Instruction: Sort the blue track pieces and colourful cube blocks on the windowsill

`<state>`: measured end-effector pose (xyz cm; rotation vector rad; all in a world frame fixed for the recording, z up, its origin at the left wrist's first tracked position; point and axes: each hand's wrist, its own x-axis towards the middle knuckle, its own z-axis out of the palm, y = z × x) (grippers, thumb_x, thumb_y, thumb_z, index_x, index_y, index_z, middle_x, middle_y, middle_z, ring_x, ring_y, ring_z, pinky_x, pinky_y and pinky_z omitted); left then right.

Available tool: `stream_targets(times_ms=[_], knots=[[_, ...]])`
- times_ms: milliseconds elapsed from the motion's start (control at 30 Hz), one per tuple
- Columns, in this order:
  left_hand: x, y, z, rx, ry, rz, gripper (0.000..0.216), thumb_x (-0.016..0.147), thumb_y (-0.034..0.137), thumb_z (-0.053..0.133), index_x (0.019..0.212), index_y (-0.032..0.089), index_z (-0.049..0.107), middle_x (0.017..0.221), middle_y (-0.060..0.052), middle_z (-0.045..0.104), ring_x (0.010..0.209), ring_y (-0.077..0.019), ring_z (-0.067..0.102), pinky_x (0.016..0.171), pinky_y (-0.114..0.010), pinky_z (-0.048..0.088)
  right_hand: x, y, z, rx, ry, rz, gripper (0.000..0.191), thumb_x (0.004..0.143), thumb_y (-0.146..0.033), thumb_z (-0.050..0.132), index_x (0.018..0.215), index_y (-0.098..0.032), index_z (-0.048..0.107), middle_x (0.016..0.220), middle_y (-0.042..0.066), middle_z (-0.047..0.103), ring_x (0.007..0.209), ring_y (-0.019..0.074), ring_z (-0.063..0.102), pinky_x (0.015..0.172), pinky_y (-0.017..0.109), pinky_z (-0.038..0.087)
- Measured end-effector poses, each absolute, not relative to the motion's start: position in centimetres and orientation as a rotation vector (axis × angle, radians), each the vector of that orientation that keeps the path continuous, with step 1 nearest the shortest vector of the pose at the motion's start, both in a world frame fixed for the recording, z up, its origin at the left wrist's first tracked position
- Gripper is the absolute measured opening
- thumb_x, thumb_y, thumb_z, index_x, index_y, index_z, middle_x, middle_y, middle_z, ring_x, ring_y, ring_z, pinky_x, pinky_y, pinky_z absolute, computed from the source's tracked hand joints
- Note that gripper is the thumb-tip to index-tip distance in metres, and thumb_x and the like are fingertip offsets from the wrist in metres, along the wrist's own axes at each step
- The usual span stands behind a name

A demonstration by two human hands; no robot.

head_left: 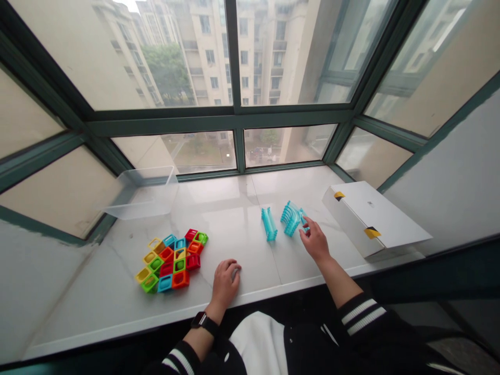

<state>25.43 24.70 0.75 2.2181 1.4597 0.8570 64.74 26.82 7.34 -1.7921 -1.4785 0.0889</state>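
Near the front edge of the white sill, my left hand [225, 284] rests with its fingers curled. A small greyish patch shows between thumb and fingers; I cannot make out what it is. My right hand [315, 240] has its fingers and thumb at a small translucent turquoise track piece [303, 214], which they partly hide. Just left of it sits a curved turquoise track piece [290, 219] with ribbed edges. Farther left, a straight turquoise track piece [269, 224] lies apart from the others.
Left of my left hand lies a cluster of red, yellow, green and blue square magnetic blocks [172, 263]. A clear plastic bin [142, 208] stands behind it. At the right is a white box [375, 216] with yellow-black tabs. Windows with a green frame [219, 126] enclose the sill [234, 224].
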Motion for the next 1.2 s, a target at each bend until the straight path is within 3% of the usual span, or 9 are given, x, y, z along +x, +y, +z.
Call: stream_targets(times_ms=[233, 333, 667, 867, 1033, 1200], knots=[[25.5, 24.6, 0.9, 2.202, 1.455, 0.863, 0.027, 0.089, 0.012, 0.055, 0.102, 0.026, 0.073, 0.117, -0.009, 0.069, 0.114, -0.0285, 0.065, 0.104, -0.05, 0.052, 60.4, 21.2, 1.8, -1.664, -1.62, 0.355, 0.042, 0.095, -0.029, 0.049, 0.135, -0.025, 0.061, 0.098, 0.006, 0.072, 0.07, 0.021, 0.067, 0.074, 0.039, 0.061], [25.6, 24.5, 1.2, 2.194, 1.453, 0.877, 0.028, 0.088, 0.01, 0.056, 0.103, 0.026, 0.073, 0.117, -0.008, 0.07, 0.113, -0.0276, 0.065, 0.103, -0.048, 0.053, 58.5, 20.0, 0.0, -1.643, -1.82, 0.388, 0.038, 0.094, -0.026, 0.048, 0.129, -0.028, 0.065, 0.096, 0.006, 0.073, 0.081, 0.0257, 0.071, 0.083, 0.044, 0.061], [23.8, 24.7, 3.1, 2.144, 1.368, 0.986, 0.031, 0.095, 0.017, 0.054, 0.121, 0.025, 0.07, 0.126, -0.009, 0.069, 0.122, -0.0253, 0.064, 0.107, -0.046, 0.053, 58.4, 20.2, -0.8, -1.662, -1.846, 0.325, 0.031, 0.097, -0.024, 0.047, 0.119, -0.027, 0.069, 0.095, 0.008, 0.072, 0.084, 0.0271, 0.071, 0.082, 0.043, 0.059], [15.3, 29.7, 7.1, 2.208, 1.876, 1.192, 0.024, 0.096, 0.027, 0.056, 0.116, 0.024, 0.07, 0.127, -0.011, 0.067, 0.124, -0.0296, 0.06, 0.114, -0.048, 0.045, 58.4, 20.3, -1.6, -1.672, -1.868, 0.291, 0.032, 0.097, -0.022, 0.047, 0.119, -0.021, 0.07, 0.102, 0.009, 0.073, 0.091, 0.0243, 0.072, 0.087, 0.037, 0.058], [7.9, 34.5, 6.9, 2.003, 2.426, 0.833, 0.043, 0.095, 0.035, 0.055, 0.132, 0.014, 0.061, 0.133, -0.02, 0.063, 0.131, -0.0349, 0.053, 0.117, -0.05, 0.037, 58.3, 20.4, -1.5, -1.688, -1.873, 0.277, 0.031, 0.097, -0.022, 0.047, 0.118, -0.02, 0.07, 0.104, 0.01, 0.073, 0.092, 0.0243, 0.071, 0.086, 0.037, 0.057], [6.2, 36.6, 5.9, 1.935, 2.512, 0.5, 0.064, 0.096, 0.054, 0.054, 0.145, 0.012, 0.052, 0.143, -0.022, 0.06, 0.136, -0.0371, 0.048, 0.115, -0.052, 0.034, 58.3, 20.3, -1.5, -1.698, -1.876, 0.281, 0.031, 0.098, -0.021, 0.046, 0.119, -0.021, 0.069, 0.106, 0.01, 0.073, 0.092, 0.0245, 0.071, 0.087, 0.037, 0.056]])
